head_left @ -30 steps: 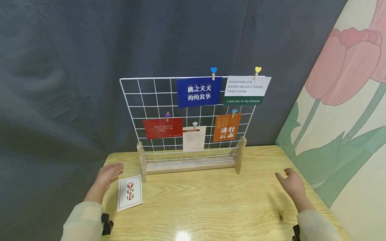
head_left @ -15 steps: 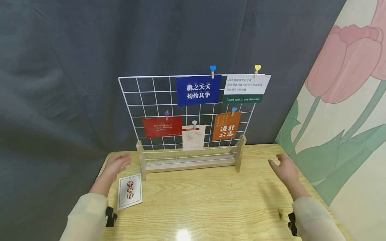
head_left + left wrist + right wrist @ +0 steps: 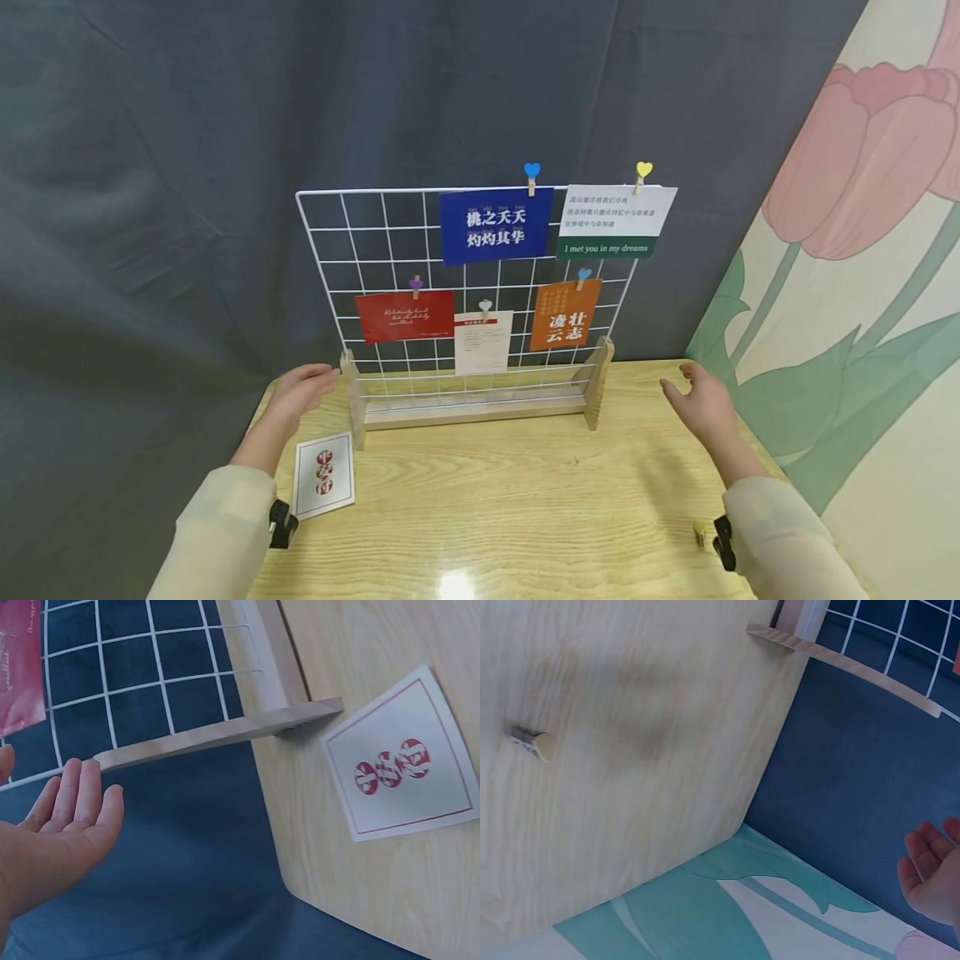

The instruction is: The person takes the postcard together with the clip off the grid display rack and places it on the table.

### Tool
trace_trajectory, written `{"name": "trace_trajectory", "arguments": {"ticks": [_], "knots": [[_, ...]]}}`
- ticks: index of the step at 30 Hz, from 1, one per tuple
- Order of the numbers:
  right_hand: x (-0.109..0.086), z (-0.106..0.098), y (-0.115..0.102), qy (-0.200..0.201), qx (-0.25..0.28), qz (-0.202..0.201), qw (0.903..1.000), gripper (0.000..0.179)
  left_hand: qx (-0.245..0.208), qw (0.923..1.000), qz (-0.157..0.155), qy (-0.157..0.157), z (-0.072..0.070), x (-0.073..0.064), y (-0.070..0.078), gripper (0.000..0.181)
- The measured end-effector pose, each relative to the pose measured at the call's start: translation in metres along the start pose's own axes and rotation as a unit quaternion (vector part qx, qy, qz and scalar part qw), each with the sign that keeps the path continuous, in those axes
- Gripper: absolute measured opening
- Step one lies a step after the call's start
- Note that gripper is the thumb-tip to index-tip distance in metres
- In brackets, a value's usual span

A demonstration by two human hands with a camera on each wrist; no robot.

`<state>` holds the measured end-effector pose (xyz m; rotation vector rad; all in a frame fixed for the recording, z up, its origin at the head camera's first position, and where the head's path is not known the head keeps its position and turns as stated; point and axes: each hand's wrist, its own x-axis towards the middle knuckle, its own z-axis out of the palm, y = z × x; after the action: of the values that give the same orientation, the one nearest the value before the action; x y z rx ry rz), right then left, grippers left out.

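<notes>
My left hand (image 3: 298,393) hovers at the left side of a white wire grid rack (image 3: 472,414) on a wooden stand, its fingers straight and holding nothing. Below it on the table lies a white card (image 3: 324,475) with red round characters. Over on the right, my right hand (image 3: 705,408) hangs in the air beyond the stand's right foot, fingers loosely bent, also holding nothing. A small clothespin (image 3: 701,533) with a yellow top lies on the table near my right sleeve. In the left wrist view the hand (image 3: 71,825) shows its palm near the stand's wooden foot (image 3: 217,735).
Heart-topped clothespins hold several cards on the grid: blue (image 3: 495,229), white-and-green (image 3: 615,221), red (image 3: 405,317), white (image 3: 482,343) and orange (image 3: 565,317). Behind stands a dark curtain (image 3: 450,92); a tulip-painted wall (image 3: 862,183) borders the table (image 3: 480,500) on the right.
Both hands have moved forward and inward, closer to the rack's two sides. The cards, rack and loose clothespin have stayed in place.
</notes>
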<state>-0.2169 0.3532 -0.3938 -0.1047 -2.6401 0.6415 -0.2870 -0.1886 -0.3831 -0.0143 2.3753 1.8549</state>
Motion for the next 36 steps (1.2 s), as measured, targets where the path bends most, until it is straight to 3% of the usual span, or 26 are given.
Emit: {"name": "trace_trajectory", "arguments": {"ticks": [11, 24, 36], "knots": [[0.016, -0.008, -0.017, 0.008, -0.022, -0.019, 0.9995, 0.044, -0.009, 0.9998, 0.015, -0.006, 0.006, 0.004, 0.015, 0.054], [0.030, -0.020, -0.032, 0.020, -0.014, -0.036, 0.9990, 0.043, -0.013, 0.9991, 0.037, -0.017, 0.015, 0.011, 0.038, 0.055], [0.048, -0.034, -0.052, 0.032, -0.024, -0.052, 0.9978, 0.042, -0.002, 0.9993, 0.033, -0.018, 0.021, 0.020, 0.061, 0.054]]}}
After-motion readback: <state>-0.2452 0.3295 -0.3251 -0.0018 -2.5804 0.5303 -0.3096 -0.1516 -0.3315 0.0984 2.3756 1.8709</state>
